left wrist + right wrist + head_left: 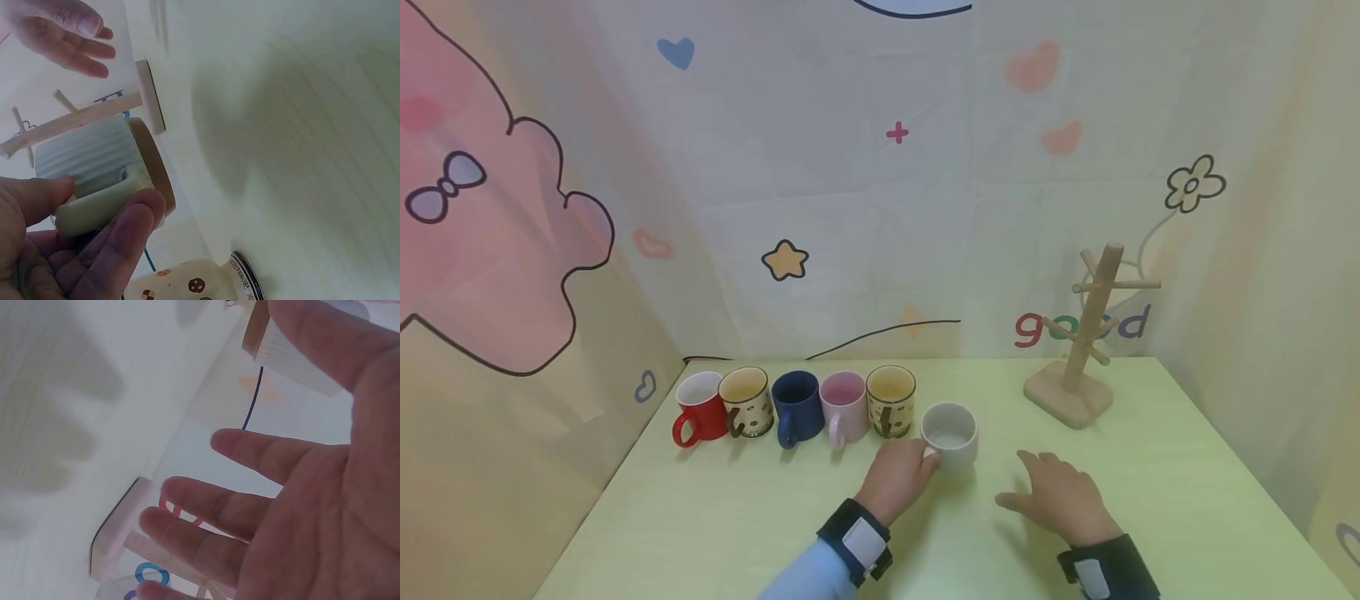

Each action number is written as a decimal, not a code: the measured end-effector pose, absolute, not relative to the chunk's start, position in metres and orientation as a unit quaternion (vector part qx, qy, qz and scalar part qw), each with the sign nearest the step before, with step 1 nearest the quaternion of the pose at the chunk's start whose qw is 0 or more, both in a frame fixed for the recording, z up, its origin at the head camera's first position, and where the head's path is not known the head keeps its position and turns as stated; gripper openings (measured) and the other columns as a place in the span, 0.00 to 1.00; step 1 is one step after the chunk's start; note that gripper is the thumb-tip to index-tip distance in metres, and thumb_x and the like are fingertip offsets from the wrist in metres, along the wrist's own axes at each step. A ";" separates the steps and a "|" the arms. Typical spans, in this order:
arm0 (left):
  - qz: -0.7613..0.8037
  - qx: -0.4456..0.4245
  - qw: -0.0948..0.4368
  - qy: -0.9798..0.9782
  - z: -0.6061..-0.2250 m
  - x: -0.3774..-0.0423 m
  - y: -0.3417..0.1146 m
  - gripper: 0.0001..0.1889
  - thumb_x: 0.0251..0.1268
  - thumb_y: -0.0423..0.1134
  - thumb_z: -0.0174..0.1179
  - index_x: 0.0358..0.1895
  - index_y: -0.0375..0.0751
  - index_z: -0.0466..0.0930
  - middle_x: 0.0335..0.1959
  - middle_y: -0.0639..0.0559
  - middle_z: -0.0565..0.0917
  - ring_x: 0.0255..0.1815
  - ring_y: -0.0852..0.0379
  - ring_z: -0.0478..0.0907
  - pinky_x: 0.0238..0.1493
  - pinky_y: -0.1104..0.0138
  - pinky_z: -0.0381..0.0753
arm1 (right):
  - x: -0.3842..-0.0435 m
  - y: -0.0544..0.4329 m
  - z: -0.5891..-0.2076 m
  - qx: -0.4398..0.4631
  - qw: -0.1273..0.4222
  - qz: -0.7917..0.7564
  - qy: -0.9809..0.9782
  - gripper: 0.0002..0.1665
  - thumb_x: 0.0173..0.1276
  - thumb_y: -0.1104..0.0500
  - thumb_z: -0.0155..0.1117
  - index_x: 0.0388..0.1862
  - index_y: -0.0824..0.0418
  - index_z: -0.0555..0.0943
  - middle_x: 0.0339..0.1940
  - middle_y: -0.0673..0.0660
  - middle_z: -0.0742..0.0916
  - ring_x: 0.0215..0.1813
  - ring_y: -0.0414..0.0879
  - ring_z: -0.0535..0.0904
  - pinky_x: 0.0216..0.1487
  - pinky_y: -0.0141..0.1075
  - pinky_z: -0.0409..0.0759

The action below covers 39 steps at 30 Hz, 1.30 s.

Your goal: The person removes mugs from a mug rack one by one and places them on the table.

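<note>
My left hand [897, 477] pinches the handle of a white ribbed mug [951, 433] between thumb and fingers. In the left wrist view the mug [94, 156] shows a brown unglazed base band and hangs over the table, its shadow apart from it. My right hand [1060, 496] is held with fingers spread to the right of the mug, holding nothing. In the right wrist view its palm and fingers [225, 512] are extended, and part of the white mug shows beyond the thumb. A cream patterned mug [891, 402] stands just left of the white one.
Along the back left stand a red mug [702, 408], another patterned mug [747, 402], a dark blue mug [798, 407] and a pink mug [845, 407]. A wooden mug tree [1090, 321] with bare pegs stands at the back right. A printed cloth [850, 183] surrounds the table [700, 525].
</note>
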State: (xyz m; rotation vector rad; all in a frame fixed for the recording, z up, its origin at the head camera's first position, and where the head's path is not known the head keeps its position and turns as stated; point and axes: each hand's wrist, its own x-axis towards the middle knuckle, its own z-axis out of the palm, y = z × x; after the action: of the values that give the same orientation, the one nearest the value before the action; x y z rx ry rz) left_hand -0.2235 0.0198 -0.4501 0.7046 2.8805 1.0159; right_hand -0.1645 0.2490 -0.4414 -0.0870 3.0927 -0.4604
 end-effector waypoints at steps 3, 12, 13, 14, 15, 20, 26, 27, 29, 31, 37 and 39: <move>0.302 0.213 -0.015 0.929 -0.451 -0.228 0.027 0.13 0.73 0.43 0.57 0.35 0.38 0.83 0.14 0.56 0.70 0.16 0.60 0.66 0.20 0.70 0.63 | -0.164 0.252 -0.445 -0.018 0.013 -0.142 0.990 0.46 0.56 0.35 0.71 0.61 0.68 0.76 0.51 0.70 0.82 0.50 0.68 0.80 0.44 0.64 0.76; 0.271 0.149 -0.028 0.950 -0.452 -0.247 0.050 0.15 0.72 0.45 0.60 0.35 0.35 0.84 0.15 0.53 0.71 0.18 0.57 0.68 0.20 0.69 0.63 | -0.163 0.254 -0.445 -0.014 0.027 -0.155 0.987 0.47 0.56 0.35 0.71 0.62 0.68 0.76 0.51 0.70 0.82 0.50 0.67 0.80 0.44 0.61 0.78; 0.271 0.141 -0.025 0.952 -0.452 -0.249 0.052 0.16 0.72 0.46 0.60 0.35 0.35 0.84 0.15 0.53 0.72 0.18 0.57 0.68 0.20 0.69 0.63 | -0.162 0.253 -0.445 -0.014 0.028 -0.156 0.987 0.47 0.56 0.35 0.72 0.62 0.69 0.76 0.51 0.70 0.82 0.50 0.67 0.80 0.44 0.61 0.78; 0.271 0.132 -0.022 0.953 -0.452 -0.251 0.054 0.16 0.72 0.46 0.59 0.34 0.35 0.84 0.15 0.53 0.72 0.18 0.57 0.69 0.20 0.68 0.63 | -0.162 0.253 -0.444 -0.015 0.029 -0.155 0.987 0.46 0.56 0.35 0.72 0.62 0.69 0.76 0.51 0.70 0.82 0.50 0.67 0.80 0.44 0.61 0.78; 0.268 0.126 -0.021 0.955 -0.452 -0.253 0.056 0.16 0.72 0.46 0.59 0.34 0.35 0.84 0.15 0.53 0.72 0.18 0.57 0.69 0.20 0.68 0.63 | -0.162 0.253 -0.444 -0.015 0.029 -0.155 0.987 0.46 0.56 0.35 0.72 0.61 0.69 0.76 0.51 0.70 0.83 0.50 0.66 0.80 0.44 0.61 0.78; 0.272 0.092 -0.021 0.958 -0.458 -0.264 0.064 0.16 0.71 0.46 0.61 0.31 0.36 0.84 0.16 0.52 0.75 0.20 0.56 0.71 0.21 0.67 0.65 | -0.161 0.252 -0.443 -0.017 0.030 -0.150 0.988 0.46 0.56 0.35 0.72 0.61 0.69 0.77 0.51 0.70 0.83 0.50 0.65 0.81 0.45 0.61 0.78; 0.275 0.083 -0.046 0.957 -0.464 -0.271 0.071 0.17 0.71 0.43 0.59 0.24 0.36 0.83 0.19 0.51 0.78 0.21 0.56 0.71 0.24 0.66 0.69 | -0.159 0.250 -0.442 -0.017 0.033 -0.152 0.988 0.46 0.56 0.35 0.72 0.61 0.68 0.77 0.50 0.69 0.83 0.50 0.64 0.81 0.46 0.61 0.77; 0.275 0.083 -0.055 0.956 -0.464 -0.270 0.072 0.18 0.71 0.42 0.59 0.23 0.36 0.82 0.19 0.51 0.79 0.20 0.56 0.71 0.24 0.66 0.70 | -0.159 0.251 -0.442 -0.017 0.033 -0.152 0.988 0.46 0.56 0.35 0.72 0.61 0.68 0.77 0.50 0.69 0.83 0.50 0.64 0.81 0.46 0.60 0.78; 0.279 0.079 -0.073 0.954 -0.464 -0.271 0.073 0.18 0.70 0.40 0.58 0.21 0.36 0.81 0.19 0.49 0.80 0.20 0.56 0.72 0.24 0.65 0.72 | -0.158 0.251 -0.441 -0.017 0.033 -0.151 0.988 0.45 0.57 0.35 0.71 0.61 0.68 0.77 0.50 0.69 0.83 0.50 0.64 0.81 0.46 0.60 0.78; 0.280 0.072 -0.085 0.954 -0.466 -0.272 0.073 0.17 0.69 0.40 0.58 0.21 0.35 0.82 0.21 0.48 0.82 0.21 0.55 0.74 0.25 0.63 0.75 | -0.158 0.252 -0.441 -0.016 0.031 -0.151 0.988 0.45 0.57 0.36 0.71 0.61 0.69 0.77 0.50 0.69 0.83 0.50 0.65 0.80 0.46 0.60 0.78; 0.263 0.074 -0.087 0.958 -0.475 -0.276 0.074 0.16 0.67 0.42 0.61 0.23 0.35 0.84 0.23 0.47 0.84 0.24 0.53 0.79 0.29 0.61 0.78 | -0.155 0.255 -0.441 -0.016 0.033 -0.157 0.987 0.45 0.57 0.36 0.71 0.61 0.69 0.77 0.51 0.69 0.83 0.51 0.65 0.80 0.46 0.60 0.78; 0.262 0.081 -0.083 0.958 -0.476 -0.278 0.075 0.17 0.67 0.42 0.61 0.22 0.36 0.84 0.23 0.47 0.84 0.25 0.53 0.78 0.30 0.60 0.79 | -0.154 0.255 -0.441 -0.015 0.035 -0.159 0.987 0.46 0.57 0.36 0.71 0.61 0.69 0.77 0.51 0.69 0.83 0.52 0.65 0.80 0.47 0.59 0.78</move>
State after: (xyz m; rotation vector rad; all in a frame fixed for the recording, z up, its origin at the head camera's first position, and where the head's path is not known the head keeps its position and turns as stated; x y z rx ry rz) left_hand -0.2777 0.0748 -0.4763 0.2694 3.1806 0.8713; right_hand -0.1544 0.2553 -0.4410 -0.0457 3.0315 -0.4880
